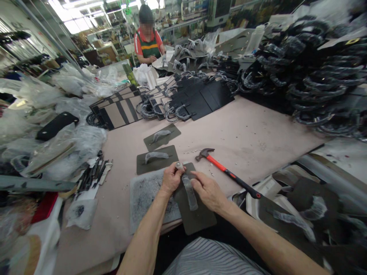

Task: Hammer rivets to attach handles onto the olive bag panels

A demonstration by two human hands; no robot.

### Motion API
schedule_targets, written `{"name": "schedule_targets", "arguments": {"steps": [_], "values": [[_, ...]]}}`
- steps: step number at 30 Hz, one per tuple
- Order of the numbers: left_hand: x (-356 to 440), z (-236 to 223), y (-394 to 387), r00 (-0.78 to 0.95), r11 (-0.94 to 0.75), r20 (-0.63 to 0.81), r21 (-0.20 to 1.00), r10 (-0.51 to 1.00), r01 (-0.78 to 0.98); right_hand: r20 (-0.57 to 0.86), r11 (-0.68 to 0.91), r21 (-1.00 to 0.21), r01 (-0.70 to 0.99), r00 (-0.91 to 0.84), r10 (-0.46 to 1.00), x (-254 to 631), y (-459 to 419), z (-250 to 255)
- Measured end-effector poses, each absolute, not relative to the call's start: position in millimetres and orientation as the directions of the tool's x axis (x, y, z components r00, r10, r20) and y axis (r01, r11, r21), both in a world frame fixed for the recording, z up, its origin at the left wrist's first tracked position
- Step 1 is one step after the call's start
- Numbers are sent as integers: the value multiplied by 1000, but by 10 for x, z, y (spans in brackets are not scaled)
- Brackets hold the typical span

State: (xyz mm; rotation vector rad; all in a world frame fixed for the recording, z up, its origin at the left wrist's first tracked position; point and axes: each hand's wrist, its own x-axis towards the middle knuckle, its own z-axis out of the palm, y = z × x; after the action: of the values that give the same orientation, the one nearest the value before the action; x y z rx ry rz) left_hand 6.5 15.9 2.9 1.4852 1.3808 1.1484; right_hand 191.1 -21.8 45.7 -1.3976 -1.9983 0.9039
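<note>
Left grip [171, 178] clasps pale cylinder [179, 165]; curled right grip [208, 190] touches olive panel's [198, 224] wrapped handle [189, 194], hold unclear.

Pinkish table [241, 130] — hammer [226, 172], olive panels [157, 163], speckled slab [146, 198], black bag pieces [206, 95] — scattered white bits [211, 165]

Workshop, looking like factory floor. Broad table [237, 130] filling middle of frame, carrying claw hammer [223, 168] right of centre and several matching olive panels [200, 221] around lower centre. Black panels [210, 91] lying in batches at upper middle; plastic-wrapped handles [323, 93] rising in heap at upper right. Clear plastic bags [69, 82] crowding left side. Co-worker [149, 44] facing materials at top centre. Loaded shelves [183, 26] standing behind; bright windows [82, 25] showing at upper left.
</note>
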Motion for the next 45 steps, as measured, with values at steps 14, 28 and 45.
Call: {"name": "schedule_targets", "arguments": {"steps": [14, 28, 45], "values": [[110, -43, 52, -9, -206, 227, 900, 974, 384, -628, -421, -695, 582, -206, 751, 2671, 227, 505], [110, -52, 40, 4, -169, 186, 879, 982, 445, 102, 483, -318, 815, -477, 873, 2299, 92, 1529], [112, -48, 38, 2, -186, 202, 901, 979, 391, -281, 243, -268, 932, -317, 906, 2558, 244, 760]]}}
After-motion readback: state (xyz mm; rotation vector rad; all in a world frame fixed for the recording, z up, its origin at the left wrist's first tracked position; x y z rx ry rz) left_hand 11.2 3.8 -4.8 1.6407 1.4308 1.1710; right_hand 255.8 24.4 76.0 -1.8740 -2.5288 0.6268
